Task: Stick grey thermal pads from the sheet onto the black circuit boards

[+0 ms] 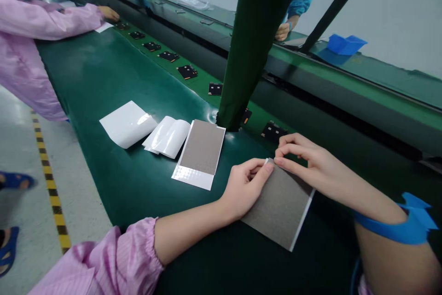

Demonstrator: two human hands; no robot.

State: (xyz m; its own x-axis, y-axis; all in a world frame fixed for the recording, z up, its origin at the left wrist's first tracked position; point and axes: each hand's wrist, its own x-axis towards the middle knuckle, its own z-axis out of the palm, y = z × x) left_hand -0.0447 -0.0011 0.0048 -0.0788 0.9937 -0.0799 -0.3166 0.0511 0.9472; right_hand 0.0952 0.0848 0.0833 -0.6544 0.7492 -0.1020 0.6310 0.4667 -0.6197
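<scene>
Working at the upper corner of a gray sheet (pixel 281 207), a person in a pink sleeve (pixel 117 258) brings both bare hands together over a green counter (pixel 145 189). The step in hand, to judge by the pose, is fine fingertip work along the sheet's top edge; any next move would seem to call for a steady left hold and a light, exact touch from the right, lest the sheet crease. The left hand (pixel 241 189) has its grip closed on that corner, thumb pressed on the gray face and fingers curled in behind. The right hand (pixel 312 159), above a blue wristband (pixel 410 230), has its thumb and forefinger drawn close at the same corner; from where I stand, I cannot tell whether that grip has caught anything. The sheet slants down from the fingertips toward the person, a white strip (pixel 303 219) along its right edge, though whether its lower end rests on the counter is hard to say. To the left lie a second gray sheet (pixel 203 145) on white backing and curled white sheets (pixel 169 136). Just beyond the right hand sits a black board (pixel 272 131).
</scene>
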